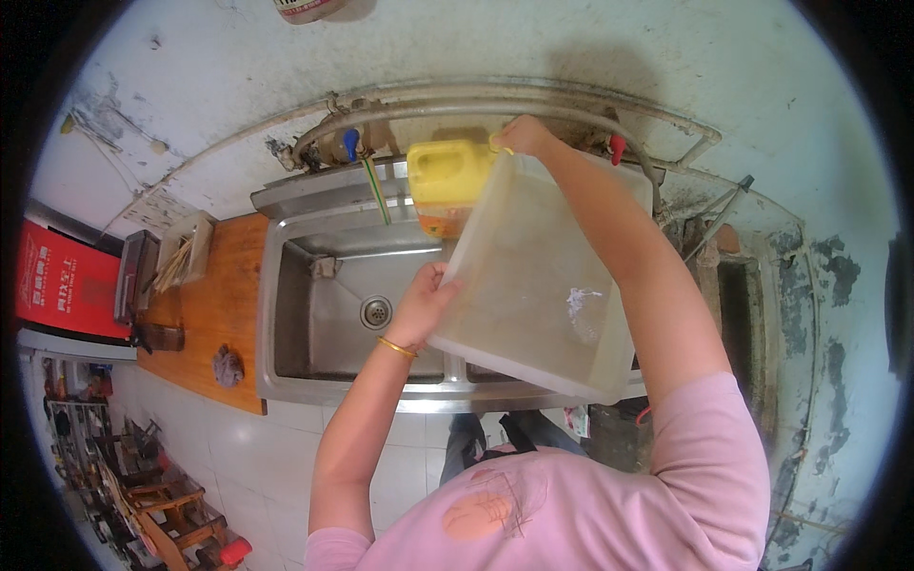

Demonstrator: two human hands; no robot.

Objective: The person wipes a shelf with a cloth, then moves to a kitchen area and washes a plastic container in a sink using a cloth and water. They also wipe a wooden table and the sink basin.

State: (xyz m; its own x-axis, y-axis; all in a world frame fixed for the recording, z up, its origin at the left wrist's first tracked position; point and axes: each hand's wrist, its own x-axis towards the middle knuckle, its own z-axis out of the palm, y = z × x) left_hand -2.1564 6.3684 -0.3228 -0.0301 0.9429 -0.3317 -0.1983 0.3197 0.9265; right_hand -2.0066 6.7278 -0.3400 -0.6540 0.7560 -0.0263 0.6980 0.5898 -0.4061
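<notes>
A translucent white plastic bin (528, 264) lies tilted over the divider and right side of a stainless steel double sink (443, 407). My left hand (423, 303) holds its left edge, thumb on the inside. A white foamy-looking patch (584, 314) shows on the bin floor. Behind the bin's far left corner stands a yellow plastic jug (453, 178) with a handle and an orange label, partly hidden. At the jug's right, my right hand (527, 135) pinches a small yellow cap-like piece (501, 146). Whether that piece is still joined to the jug is unclear.
A blue-handled tap (351, 145) with a striped hose and a red-handled tap (617, 148) sit on the wall pipes. Left of the sink is a wooden counter (207, 307) with a crumpled rag (228, 366) and a container of sticks (182, 253). Wooden chairs (168, 499) stand lower left.
</notes>
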